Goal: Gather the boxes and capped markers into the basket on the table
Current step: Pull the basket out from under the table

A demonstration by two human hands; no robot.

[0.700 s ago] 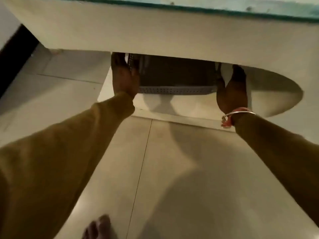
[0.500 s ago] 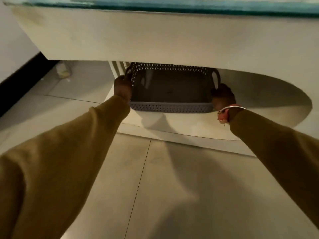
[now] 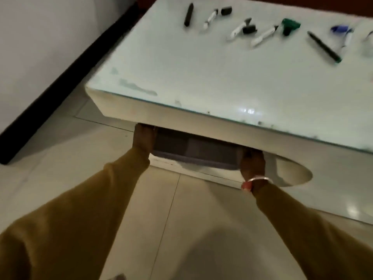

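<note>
A grey perforated basket point(image 3: 193, 152) sits partly under the white table's top, above the lower shelf. My left hand point(image 3: 143, 138) grips its left end and my right hand point(image 3: 252, 162) grips its right end. Most of the basket is hidden by the tabletop point(image 3: 201, 77). On the far part of the glass top lie several markers: a black marker point(image 3: 188, 14), white markers point(image 3: 210, 18) point(image 3: 238, 29) point(image 3: 263, 36) with loose black caps point(image 3: 226, 10) point(image 3: 249, 29), a green cap point(image 3: 289, 26), a long dark marker point(image 3: 324, 47) and a blue-capped one point(image 3: 342, 30). No boxes are in view.
The table's lower shelf point(image 3: 292, 174) has a rounded end at the right. A white wall with a black skirting point(image 3: 60, 81) runs along the left. Pale floor tiles point(image 3: 161, 219) lie under my arms.
My view has risen from under the table to above it, showing the tabletop and markers. Both hands stay on the basket's ends, and the basket has come toward me.
</note>
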